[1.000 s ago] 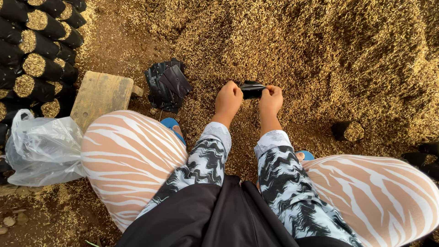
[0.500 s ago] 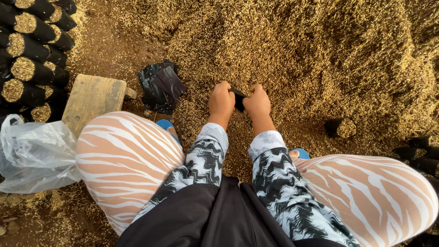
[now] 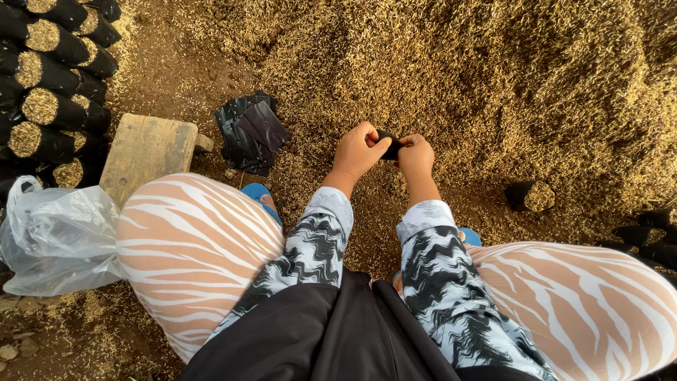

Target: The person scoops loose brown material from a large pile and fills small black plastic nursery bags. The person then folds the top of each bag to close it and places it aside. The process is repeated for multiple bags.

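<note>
Squatting over the ground, the person is pinching a small black plastic bag (image 3: 388,143) between both hands, low above the near slope of a big rice-husk pile (image 3: 493,77). The left hand (image 3: 360,150) is curling closed, fingers and thumb clamped on the bag's left end. The right hand (image 3: 416,155) is closing on the other end in the same way, knuckles bent, so the two hands are nearly touching with the bag bunched between them. How much of the bag is crumpled inside the palms I cannot tell.

Lying on the dirt floor (image 3: 176,77) to the left of the hands is a loose stack of flat black bags (image 3: 248,130), just beside a low wooden stool (image 3: 147,149). Beyond the stool, filled black bags (image 3: 49,85) are lying in rows, their husk-packed mouths showing. A clear plastic bag (image 3: 56,240) is slumping at the person's left knee. One filled bag (image 3: 529,196) is lying alone to the right, at the foot of the pile, and more black bags (image 3: 649,236) are lying at the right edge. Blue sandals (image 3: 257,192) are peeking out under the striped trousers.
</note>
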